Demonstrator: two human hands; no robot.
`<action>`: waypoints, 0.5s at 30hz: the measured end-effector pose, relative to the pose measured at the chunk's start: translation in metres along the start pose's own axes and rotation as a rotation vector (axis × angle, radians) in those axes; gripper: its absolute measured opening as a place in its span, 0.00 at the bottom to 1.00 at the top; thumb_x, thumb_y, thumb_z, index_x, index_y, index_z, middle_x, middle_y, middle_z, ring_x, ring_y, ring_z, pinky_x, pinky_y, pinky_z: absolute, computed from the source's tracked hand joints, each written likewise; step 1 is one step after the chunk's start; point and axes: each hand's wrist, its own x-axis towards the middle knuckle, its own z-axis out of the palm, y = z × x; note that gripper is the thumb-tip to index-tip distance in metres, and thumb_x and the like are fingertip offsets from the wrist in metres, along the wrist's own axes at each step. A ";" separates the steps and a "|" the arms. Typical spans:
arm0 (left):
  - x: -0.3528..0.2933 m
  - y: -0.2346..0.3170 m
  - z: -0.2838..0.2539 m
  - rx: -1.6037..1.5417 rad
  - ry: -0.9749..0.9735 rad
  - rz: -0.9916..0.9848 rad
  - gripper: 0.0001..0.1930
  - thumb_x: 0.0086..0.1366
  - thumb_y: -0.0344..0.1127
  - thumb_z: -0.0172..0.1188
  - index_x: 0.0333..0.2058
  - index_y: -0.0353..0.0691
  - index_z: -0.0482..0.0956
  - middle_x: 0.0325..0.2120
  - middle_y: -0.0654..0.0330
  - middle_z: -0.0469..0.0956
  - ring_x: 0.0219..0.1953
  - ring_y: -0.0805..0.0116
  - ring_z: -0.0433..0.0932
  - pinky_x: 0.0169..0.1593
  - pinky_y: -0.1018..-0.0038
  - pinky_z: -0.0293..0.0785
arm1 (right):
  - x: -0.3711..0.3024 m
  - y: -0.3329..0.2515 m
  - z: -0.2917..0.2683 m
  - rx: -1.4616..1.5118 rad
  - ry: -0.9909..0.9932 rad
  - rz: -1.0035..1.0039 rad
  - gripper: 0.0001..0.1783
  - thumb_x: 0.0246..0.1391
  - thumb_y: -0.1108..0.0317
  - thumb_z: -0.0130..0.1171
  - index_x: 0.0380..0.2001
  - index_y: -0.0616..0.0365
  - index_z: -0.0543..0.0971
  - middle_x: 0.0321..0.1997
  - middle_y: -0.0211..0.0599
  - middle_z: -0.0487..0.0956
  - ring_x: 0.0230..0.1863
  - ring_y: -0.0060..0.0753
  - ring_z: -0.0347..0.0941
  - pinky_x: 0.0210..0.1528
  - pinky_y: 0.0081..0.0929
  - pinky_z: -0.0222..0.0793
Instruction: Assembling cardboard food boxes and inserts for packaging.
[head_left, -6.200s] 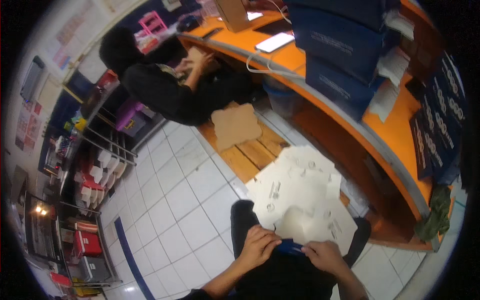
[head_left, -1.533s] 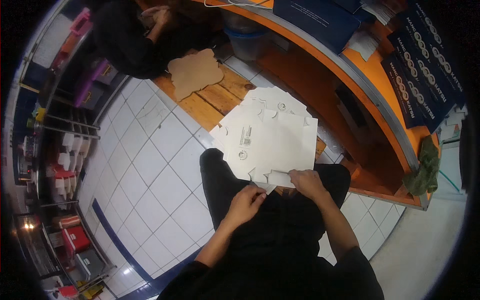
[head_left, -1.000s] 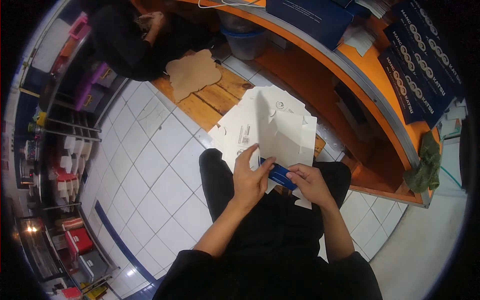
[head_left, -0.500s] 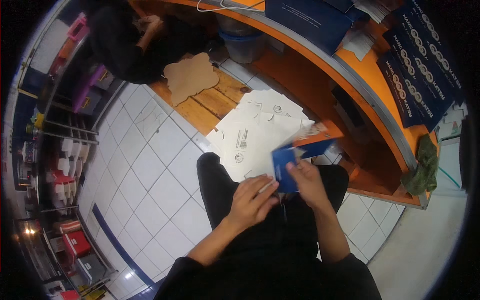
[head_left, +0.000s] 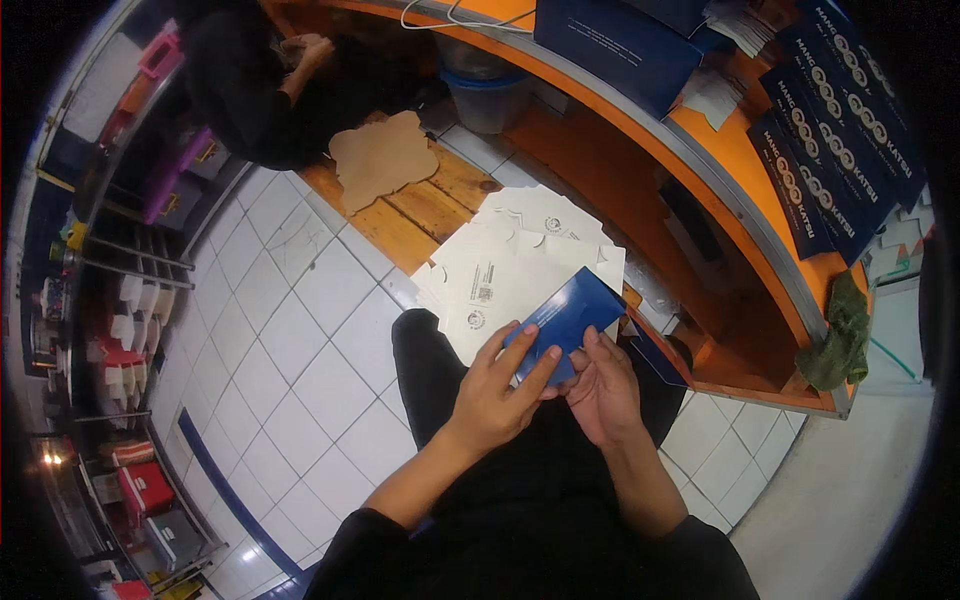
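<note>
Over my lap I hold a dark blue cardboard box (head_left: 572,318), partly folded, with a flap angled down at its right. My left hand (head_left: 497,392) grips its left side, fingers spread over the blue panel and the thumb out of sight. My right hand (head_left: 606,396) pinches its lower right edge, thumb on the front and the other fingers partly hidden behind. Just beyond it lie several flat white carton sheets (head_left: 490,262) with small dark prints, fanned in a pile over the end of a wooden bench.
A brown cardboard sheet (head_left: 384,162) rests on the wooden bench (head_left: 425,210). Dark blue boxes (head_left: 845,140) stand on the orange counter (head_left: 700,105) at right, beside a green cloth (head_left: 838,335). Another person's hand (head_left: 310,52) shows at upper left. A bucket (head_left: 485,98) sits under the counter.
The blue box has turned, so its plain blue panel now faces up and the orange inner side no longer shows. My right hand has moved slightly left and down.
</note>
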 end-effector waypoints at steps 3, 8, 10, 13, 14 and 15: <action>-0.002 -0.003 0.000 0.012 0.044 -0.089 0.25 0.56 0.32 0.71 0.55 0.45 0.83 0.57 0.36 0.71 0.54 0.38 0.76 0.56 0.55 0.76 | 0.002 0.007 0.021 -0.087 0.134 -0.014 0.15 0.74 0.57 0.48 0.52 0.56 0.75 0.44 0.34 0.85 0.37 0.29 0.84 0.45 0.31 0.82; 0.003 -0.002 0.006 -0.019 0.005 -0.144 0.26 0.55 0.30 0.71 0.55 0.47 0.83 0.57 0.36 0.71 0.56 0.39 0.74 0.59 0.56 0.72 | -0.003 0.013 0.003 -0.148 0.184 -0.028 0.15 0.73 0.58 0.51 0.49 0.57 0.76 0.40 0.37 0.85 0.37 0.32 0.83 0.49 0.33 0.77; 0.006 0.002 0.006 -0.051 -0.017 -0.129 0.26 0.55 0.29 0.71 0.55 0.48 0.83 0.58 0.35 0.70 0.57 0.39 0.73 0.59 0.56 0.72 | -0.003 0.011 -0.016 -0.271 0.170 -0.023 0.15 0.72 0.58 0.52 0.50 0.58 0.77 0.45 0.36 0.83 0.43 0.29 0.81 0.52 0.31 0.75; 0.007 0.010 0.001 -0.052 -0.024 -0.087 0.31 0.54 0.33 0.74 0.59 0.42 0.78 0.60 0.36 0.67 0.58 0.41 0.71 0.59 0.55 0.70 | -0.017 -0.003 0.009 -0.601 0.308 0.021 0.13 0.70 0.60 0.57 0.46 0.59 0.80 0.47 0.32 0.82 0.45 0.23 0.76 0.52 0.26 0.71; 0.000 0.014 -0.003 -0.140 0.011 -0.216 0.36 0.51 0.36 0.77 0.60 0.42 0.77 0.58 0.38 0.68 0.58 0.42 0.71 0.59 0.56 0.70 | -0.017 -0.008 0.027 -0.800 0.463 0.065 0.12 0.69 0.61 0.59 0.41 0.59 0.82 0.43 0.29 0.82 0.43 0.20 0.75 0.49 0.23 0.70; -0.003 0.013 -0.003 -0.232 0.051 -0.327 0.40 0.49 0.39 0.80 0.62 0.42 0.75 0.57 0.40 0.69 0.57 0.43 0.72 0.59 0.57 0.70 | -0.014 -0.006 0.028 -0.792 0.407 0.056 0.12 0.68 0.61 0.60 0.39 0.60 0.83 0.40 0.28 0.82 0.41 0.19 0.75 0.47 0.21 0.70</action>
